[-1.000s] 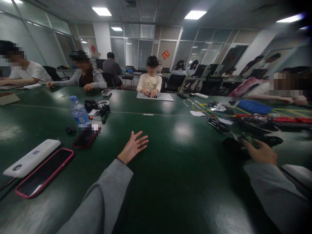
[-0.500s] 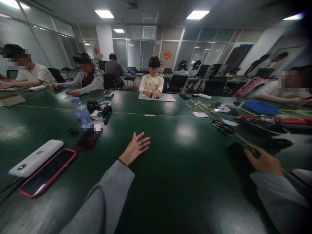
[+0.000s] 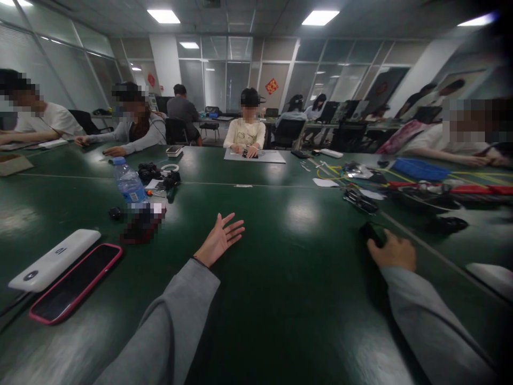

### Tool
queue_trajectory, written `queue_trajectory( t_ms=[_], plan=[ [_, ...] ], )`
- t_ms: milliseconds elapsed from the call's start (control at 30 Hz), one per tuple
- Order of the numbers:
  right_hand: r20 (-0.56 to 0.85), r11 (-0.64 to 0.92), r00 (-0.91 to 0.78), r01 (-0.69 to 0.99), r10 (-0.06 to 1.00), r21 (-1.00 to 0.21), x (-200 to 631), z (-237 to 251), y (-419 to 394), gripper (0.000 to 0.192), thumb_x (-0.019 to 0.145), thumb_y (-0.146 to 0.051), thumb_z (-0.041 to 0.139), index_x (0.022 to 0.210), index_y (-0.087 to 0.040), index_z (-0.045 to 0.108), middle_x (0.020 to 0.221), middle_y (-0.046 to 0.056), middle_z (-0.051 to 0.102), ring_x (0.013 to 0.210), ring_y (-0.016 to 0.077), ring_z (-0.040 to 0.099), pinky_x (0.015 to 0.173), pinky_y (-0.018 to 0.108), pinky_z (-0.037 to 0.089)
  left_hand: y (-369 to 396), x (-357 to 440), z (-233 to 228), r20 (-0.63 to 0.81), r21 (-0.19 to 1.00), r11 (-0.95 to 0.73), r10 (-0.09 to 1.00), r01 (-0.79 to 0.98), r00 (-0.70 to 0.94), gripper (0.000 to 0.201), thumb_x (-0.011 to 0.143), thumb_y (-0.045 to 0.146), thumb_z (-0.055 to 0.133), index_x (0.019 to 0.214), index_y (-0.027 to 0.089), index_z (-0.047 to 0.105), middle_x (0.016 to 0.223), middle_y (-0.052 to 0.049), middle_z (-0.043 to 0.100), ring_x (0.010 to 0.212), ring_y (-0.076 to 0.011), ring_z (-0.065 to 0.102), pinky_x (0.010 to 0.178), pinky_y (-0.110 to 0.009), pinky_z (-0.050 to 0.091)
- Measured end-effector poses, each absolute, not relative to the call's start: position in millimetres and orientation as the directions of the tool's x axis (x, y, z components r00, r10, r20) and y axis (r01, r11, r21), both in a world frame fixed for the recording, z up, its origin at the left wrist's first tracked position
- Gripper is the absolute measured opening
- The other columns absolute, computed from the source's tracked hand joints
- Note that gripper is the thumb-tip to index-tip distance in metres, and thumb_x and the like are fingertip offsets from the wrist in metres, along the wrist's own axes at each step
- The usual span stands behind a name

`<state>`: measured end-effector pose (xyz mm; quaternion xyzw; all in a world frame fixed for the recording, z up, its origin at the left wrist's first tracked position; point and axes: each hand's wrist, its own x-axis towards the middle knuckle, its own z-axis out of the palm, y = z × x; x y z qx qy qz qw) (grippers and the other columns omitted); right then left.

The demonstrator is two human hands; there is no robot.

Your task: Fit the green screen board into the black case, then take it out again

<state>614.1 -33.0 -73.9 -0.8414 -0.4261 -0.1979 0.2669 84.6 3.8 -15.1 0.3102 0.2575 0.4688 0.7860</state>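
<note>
The white device (image 3: 56, 260) bears the digits 0 and 1; the red sign (image 3: 271, 86) is too small to read.

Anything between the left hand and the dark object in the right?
Nothing visible: just green tabletop between the open left hand and the dark object in the right hand.

The head view looks forward and down across the green table (image 3: 288, 289).

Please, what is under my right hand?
A dark object of unclear shape and material projects partly from the fingers of your right hand. Its covered part, and the green tabletop directly beneath, cannot be seen.
</note>
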Motion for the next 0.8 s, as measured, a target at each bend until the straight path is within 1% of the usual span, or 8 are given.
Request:
queue_trajectory(
  t_ms=[67,133,267,333,400,533,633,800],
  plan=[
    [0.51,-0.471,0.509,0.856,0.693,-0.215,565,-68,-21,0.066,0.071,-0.043,0.058,0.126,-0.008,0.05,0.102,0.025,0.051,0.096,0.0332,0.05,0.072,0.042,0.039,4,86,-16,-0.104,0.738,0.353,0.901,-0.575,0.42,0.058,0.083,0.058,0.04,0.129,0.023,0.042,0.124,-0.013,0.054,0.107,-0.0216,0.057,0.093,-0.038,0.043],
    [0.52,-0.346,0.4,0.916,0.755,-0.202,504,-60,-11,0.06,0.076,-0.04,0.053,0.127,-0.01,0.048,0.103,0.02,0.05,0.097,0.0305,0.049,0.079,0.041,0.04,6,86,-17,-0.089,0.754,0.323,0.912,-0.572,0.399,0.056,0.083,0.056,0.041,0.128,0.022,0.043,0.124,-0.013,0.055,0.109,-0.0211,0.056,0.095,-0.037,0.041],
    [0.524,0.106,0.054,0.957,0.85,-0.27,380,-45,-1,0.054,0.078,-0.033,0.05,0.129,-0.014,0.045,0.104,0.014,0.05,0.098,0.0257,0.048,0.087,0.041,0.042,9,86,-21,-0.083,0.807,0.248,0.946,-0.536,0.313,0.049,0.083,0.051,0.047,0.123,0.022,0.049,0.125,-0.011,0.055,0.115,-0.0192,0.051,0.1,-0.035,0.035],
    [0.527,0.303,-0.097,0.898,0.844,-0.321,330,-41,-6,0.053,0.079,-0.031,0.051,0.13,-0.019,0.043,0.107,0.011,0.049,0.1,0.0241,0.048,0.089,0.04,0.044,10,86,-23,-0.071,0.825,0.204,0.963,-0.527,0.261,0.043,0.084,0.047,0.05,0.12,0.024,0.052,0.127,-0.009,0.053,0.118,-0.018,0.048,0.102,-0.034,0.033],
    [0.528,0.424,-0.189,0.826,0.828,-0.37,293,-40,-16,0.056,0.079,-0.029,0.051,0.133,-0.023,0.038,0.111,0.009,0.048,0.102,0.0235,0.047,0.09,0.042,0.044,10,86,-25,-0.056,0.831,0.17,0.973,-0.53,0.223,0.039,0.083,0.04,0.054,0.118,0.024,0.054,0.128,-0.008,0.053,0.119,-0.017,0.047,0.102,-0.032,0.032],
    [0.528,0.475,-0.194,0.743,0.827,-0.471,261,-40,-35,0.063,0.079,-0.031,0.054,0.136,-0.021,0.029,0.119,0.01,0.046,0.111,0.025,0.044,0.096,0.045,0.041,10,87,-28,0.002,0.825,0.112,0.979,-0.553,0.202,0.04,0.078,0.028,0.063,0.116,0.019,0.056,0.123,-0.009,0.057,0.113,-0.017,0.051,0.099,-0.031,0.035],
    [0.52,0.459,-0.159,0.719,0.839,-0.521,262,-41,-37,0.06,0.076,-0.034,0.059,0.129,-0.018,0.036,0.117,0.012,0.047,0.111,0.0259,0.045,0.095,0.046,0.041,11,88,-30,0.02,0.825,0.102,0.978,-0.556,0.21,0.042,0.075,0.021,0.066,0.115,0.017,0.057,0.118,-0.01,0.059,0.105,-0.0163,0.055,0.097,-0.031,0.037],
    [0.519,0.47,-0.167,0.703,0.838,-0.533,267,-43,-33,0.05,0.073,-0.031,0.061,0.118,-0.018,0.043,0.108,0.01,0.05,0.103,0.0245,0.05,0.09,0.044,0.044,12,86,-30,0.034,0.827,0.107,0.97,-0.552,0.239,0.042,0.074,0.017,0.065,0.115,0.017,0.058,0.116,-0.009,0.06,0.103,-0.0156,0.056,0.097,-0.032,0.037]
  ],
)
